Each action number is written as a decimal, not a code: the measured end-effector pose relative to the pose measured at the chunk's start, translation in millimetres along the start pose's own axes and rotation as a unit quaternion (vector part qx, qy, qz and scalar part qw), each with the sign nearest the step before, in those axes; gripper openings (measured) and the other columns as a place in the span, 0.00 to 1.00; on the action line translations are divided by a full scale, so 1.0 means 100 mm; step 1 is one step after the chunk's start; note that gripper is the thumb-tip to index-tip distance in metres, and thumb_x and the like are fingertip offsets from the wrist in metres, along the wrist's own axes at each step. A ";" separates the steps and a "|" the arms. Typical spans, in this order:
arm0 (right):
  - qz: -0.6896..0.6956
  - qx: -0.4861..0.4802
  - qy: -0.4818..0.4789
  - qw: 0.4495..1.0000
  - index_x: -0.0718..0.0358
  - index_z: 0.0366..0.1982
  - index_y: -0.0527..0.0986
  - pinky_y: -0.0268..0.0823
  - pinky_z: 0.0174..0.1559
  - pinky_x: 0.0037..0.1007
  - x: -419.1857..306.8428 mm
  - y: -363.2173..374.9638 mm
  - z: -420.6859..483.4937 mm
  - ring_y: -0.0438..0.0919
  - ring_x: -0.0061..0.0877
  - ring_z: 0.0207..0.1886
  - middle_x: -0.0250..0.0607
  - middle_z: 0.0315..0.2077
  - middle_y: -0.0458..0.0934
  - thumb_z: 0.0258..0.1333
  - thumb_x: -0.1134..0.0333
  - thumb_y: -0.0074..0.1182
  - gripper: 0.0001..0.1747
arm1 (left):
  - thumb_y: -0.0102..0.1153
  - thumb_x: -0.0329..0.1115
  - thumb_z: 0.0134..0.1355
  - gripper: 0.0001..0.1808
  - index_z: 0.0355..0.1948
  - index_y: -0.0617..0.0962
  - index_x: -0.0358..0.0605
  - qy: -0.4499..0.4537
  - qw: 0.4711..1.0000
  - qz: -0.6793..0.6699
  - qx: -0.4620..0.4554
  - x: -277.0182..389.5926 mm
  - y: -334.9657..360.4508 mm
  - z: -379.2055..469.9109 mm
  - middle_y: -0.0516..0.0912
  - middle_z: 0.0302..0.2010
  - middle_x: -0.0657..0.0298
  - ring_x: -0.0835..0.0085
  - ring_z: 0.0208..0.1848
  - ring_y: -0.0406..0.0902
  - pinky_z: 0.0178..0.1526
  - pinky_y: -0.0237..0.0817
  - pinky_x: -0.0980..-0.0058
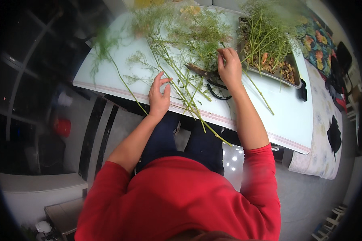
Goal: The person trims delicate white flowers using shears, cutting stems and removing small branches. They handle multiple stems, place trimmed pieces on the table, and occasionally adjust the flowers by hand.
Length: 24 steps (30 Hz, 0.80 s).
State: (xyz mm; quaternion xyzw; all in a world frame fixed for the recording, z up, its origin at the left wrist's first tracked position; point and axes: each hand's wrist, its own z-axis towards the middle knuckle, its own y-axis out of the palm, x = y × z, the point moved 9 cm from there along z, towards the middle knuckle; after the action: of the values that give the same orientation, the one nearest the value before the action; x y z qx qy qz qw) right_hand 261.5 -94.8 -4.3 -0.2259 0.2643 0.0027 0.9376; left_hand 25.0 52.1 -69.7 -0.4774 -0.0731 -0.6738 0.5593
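My left hand (160, 98) is raised near the table's front edge with its fingers apart. It is just left of several long green stems (181, 81) with feathery, dill-like tops, which lie across the table and jut over its edge. A single stem (120, 75) runs behind my left wrist. My right hand (230, 67) has bent fingers at the edge of a pile of fine green sprigs (202, 33); whether it pinches one is unclear. Beside and partly under that hand are scissors (203, 72) with dark, stained blades and black loop handles (217, 95).
At the right back a metal tray (297, 81) holds brown nut-like pieces (277, 66) under a heap of green stalks (265, 39). One cut stem (259, 90) lies by it. A cloth-covered surface (316, 144) adjoins the white table (277, 126). A red container (62, 127) stands at left.
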 end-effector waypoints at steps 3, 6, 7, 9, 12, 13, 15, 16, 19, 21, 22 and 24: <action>-0.030 0.017 -0.008 0.999 0.65 0.41 0.78 0.68 0.50 0.40 -0.06 -0.02 -0.03 0.75 0.45 0.50 0.47 0.45 0.77 0.53 0.77 0.55 0.12 | 0.55 0.25 0.61 0.27 0.63 0.68 0.41 -0.020 1.000 -0.002 -0.006 -0.03 0.00 0.03 0.84 0.46 0.58 0.57 0.52 0.77 0.58 0.64 0.63; -0.008 -0.028 -0.002 1.000 0.65 0.41 0.78 0.68 0.51 0.42 -0.06 0.07 -0.05 0.75 0.45 0.49 0.48 0.44 0.77 0.53 0.77 0.55 0.11 | 0.55 0.25 0.61 0.27 0.63 0.68 0.42 0.003 0.999 0.008 0.052 0.09 -0.12 0.01 0.82 0.45 0.58 0.56 0.51 0.75 0.58 0.63 0.64; 0.004 -0.046 0.005 0.999 0.65 0.41 0.78 0.68 0.51 0.42 -0.05 0.10 -0.06 0.75 0.45 0.49 0.48 0.43 0.77 0.53 0.77 0.55 0.11 | 0.55 0.25 0.60 0.27 0.62 0.69 0.43 0.008 0.997 0.017 0.076 0.14 -0.17 0.01 0.81 0.45 0.58 0.56 0.51 0.75 0.58 0.63 0.64; 0.006 -0.053 -0.002 0.999 0.66 0.39 0.78 0.69 0.50 0.42 -0.08 0.12 -0.06 0.75 0.45 0.48 0.48 0.42 0.78 0.52 0.76 0.56 0.10 | 0.56 0.26 0.60 0.22 0.56 0.73 0.42 0.070 0.994 0.005 0.082 0.33 -0.20 0.08 0.80 0.43 0.57 0.56 0.49 0.74 0.56 0.64 0.65; 0.011 -0.051 -0.018 0.998 0.67 0.36 0.79 0.69 0.48 0.41 -0.14 0.11 -0.06 0.76 0.46 0.46 0.48 0.41 0.78 0.52 0.76 0.56 0.08 | 0.59 0.26 0.59 0.12 0.45 0.78 0.40 0.152 0.984 0.076 0.046 0.56 -0.11 0.42 0.79 0.40 0.57 0.58 0.46 0.74 0.52 0.65 0.66; 0.010 -0.059 -0.015 0.998 0.67 0.36 0.79 0.69 0.48 0.41 -0.15 0.12 -0.06 0.76 0.46 0.46 0.48 0.40 0.78 0.53 0.76 0.56 0.08 | 0.59 0.26 0.59 0.09 0.41 0.79 0.40 0.181 0.977 0.113 0.031 0.60 -0.03 0.60 0.79 0.39 0.56 0.59 0.45 0.74 0.51 0.65 0.67; 0.016 -0.066 -0.023 0.997 0.67 0.36 0.79 0.69 0.47 0.41 -0.18 0.12 -0.06 0.76 0.46 0.46 0.48 0.40 0.79 0.53 0.76 0.56 0.07 | 0.60 0.36 0.61 0.09 0.31 0.82 0.41 0.151 0.969 0.195 -0.004 0.50 0.20 1.07 0.80 0.34 0.56 0.55 0.43 0.75 0.49 0.65 0.62; 0.017 -0.069 -0.018 0.997 0.67 0.36 0.79 0.69 0.47 0.41 -0.18 0.13 -0.05 0.76 0.46 0.46 0.48 0.39 0.79 0.53 0.76 0.56 0.07 | 0.60 0.40 0.62 0.12 0.31 0.83 0.42 0.128 0.958 0.253 -0.034 0.42 0.32 1.29 0.82 0.34 0.56 0.55 0.43 0.77 0.49 0.64 0.60; 0.021 -0.063 -0.024 0.998 0.67 0.35 0.79 0.69 0.46 0.41 -0.19 0.11 -0.03 0.75 0.45 0.45 0.48 0.38 0.78 0.53 0.76 0.56 0.06 | 0.58 0.49 0.62 0.19 0.32 0.86 0.43 -0.045 0.902 0.401 -0.153 -0.07 0.64 1.82 0.85 0.33 0.54 0.54 0.42 0.80 0.54 0.62 0.60; 0.017 -0.063 -0.022 0.998 0.67 0.34 0.79 0.69 0.46 0.41 -0.18 0.10 -0.03 0.75 0.45 0.44 0.48 0.37 0.78 0.53 0.76 0.56 0.06 | 0.58 0.52 0.61 0.20 0.33 0.87 0.45 -0.114 0.891 0.406 -0.169 -0.29 0.71 1.93 0.87 0.37 0.56 0.54 0.43 0.81 0.55 0.63 0.60; 0.016 -0.060 -0.029 0.998 0.67 0.34 0.78 0.69 0.45 0.41 -0.19 0.10 -0.03 0.75 0.45 0.44 0.48 0.37 0.78 0.53 0.76 0.56 0.05 | 0.58 0.53 0.61 0.21 0.33 0.87 0.46 -0.150 0.882 0.409 -0.181 -0.40 0.74 1.95 0.87 0.39 0.56 0.54 0.43 0.82 0.55 0.63 0.60; 0.018 -0.055 -0.034 0.998 0.67 0.33 0.78 0.69 0.45 0.41 -0.19 0.08 -0.04 0.75 0.45 0.43 0.48 0.36 0.78 0.53 0.76 0.56 0.05 | 0.58 0.53 0.61 0.20 0.34 0.87 0.47 -0.159 0.893 0.389 -0.161 -0.48 0.77 1.98 0.88 0.39 0.56 0.55 0.44 0.82 0.55 0.65 0.61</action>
State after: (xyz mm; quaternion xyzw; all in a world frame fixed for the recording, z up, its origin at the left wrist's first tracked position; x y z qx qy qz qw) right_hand 242.2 -86.9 -0.9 -0.2723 0.2358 0.0413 0.9320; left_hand 195.3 182.0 -32.4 -0.6515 0.1399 -0.3206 0.6732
